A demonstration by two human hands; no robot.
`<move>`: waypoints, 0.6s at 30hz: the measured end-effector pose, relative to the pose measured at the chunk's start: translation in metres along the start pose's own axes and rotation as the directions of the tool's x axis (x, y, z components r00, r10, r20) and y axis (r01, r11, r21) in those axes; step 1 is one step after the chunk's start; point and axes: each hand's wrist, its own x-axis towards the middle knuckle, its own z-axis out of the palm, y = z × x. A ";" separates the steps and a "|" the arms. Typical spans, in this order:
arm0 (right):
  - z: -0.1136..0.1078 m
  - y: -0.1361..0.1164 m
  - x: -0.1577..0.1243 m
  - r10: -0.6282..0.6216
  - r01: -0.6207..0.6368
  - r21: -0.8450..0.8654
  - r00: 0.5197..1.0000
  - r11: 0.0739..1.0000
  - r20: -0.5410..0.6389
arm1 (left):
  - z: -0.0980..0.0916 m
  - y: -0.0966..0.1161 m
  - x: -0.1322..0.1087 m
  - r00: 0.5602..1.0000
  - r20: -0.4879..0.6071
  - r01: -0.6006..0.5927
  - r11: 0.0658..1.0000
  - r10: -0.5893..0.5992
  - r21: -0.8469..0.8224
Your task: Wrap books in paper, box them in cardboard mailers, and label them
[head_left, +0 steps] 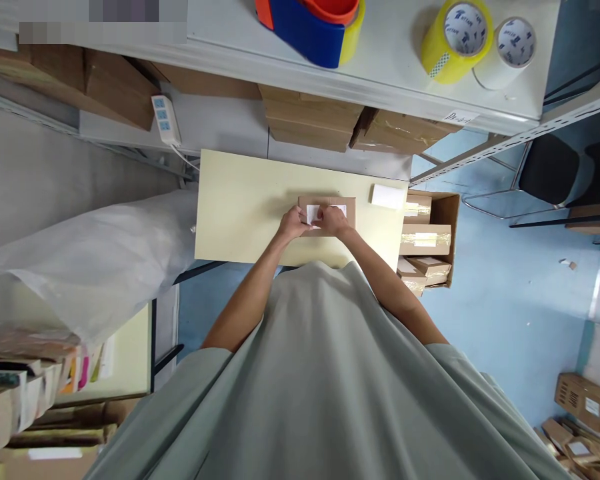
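Mid-frame, left hand (pixel 294 223) and right hand (pixel 332 219), grips unclear, seem to be smoothing the white label (pixel 312 213) on the cardboard box (pixel 327 200), next calling for even pressure.

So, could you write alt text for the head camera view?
A person's left hand and right hand touch a small brown cardboard box with a white rectangular label on a pale yellow table. Beside it, a brown cardboard carton holds taped cardboard boxes.

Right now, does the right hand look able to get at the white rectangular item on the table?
Probably yes: the right hand is at the label on the cardboard box, and the white rectangular item lies beyond the box's right end, with only tabletop showing between box and item.
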 end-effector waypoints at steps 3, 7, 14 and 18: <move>-0.004 -0.008 0.005 0.067 -0.068 -0.030 0.998 0.997 -0.016 | -0.001 -0.002 0.004 1.000 0.015 -0.009 1.000 0.009 0.013; -0.010 -0.020 0.016 0.154 -0.156 -0.013 0.984 0.988 -0.087 | -0.003 -0.002 0.007 1.000 0.020 -0.017 0.999 0.017 0.038; -0.005 -0.011 0.003 0.165 -0.164 0.021 0.984 0.986 -0.069 | -0.004 0.001 0.000 1.000 0.001 -0.004 0.998 0.004 0.064; -0.003 0.028 -0.027 0.226 -0.222 0.047 0.970 0.974 -0.088 | -0.004 0.000 -0.001 1.000 0.011 -0.023 0.998 0.022 0.053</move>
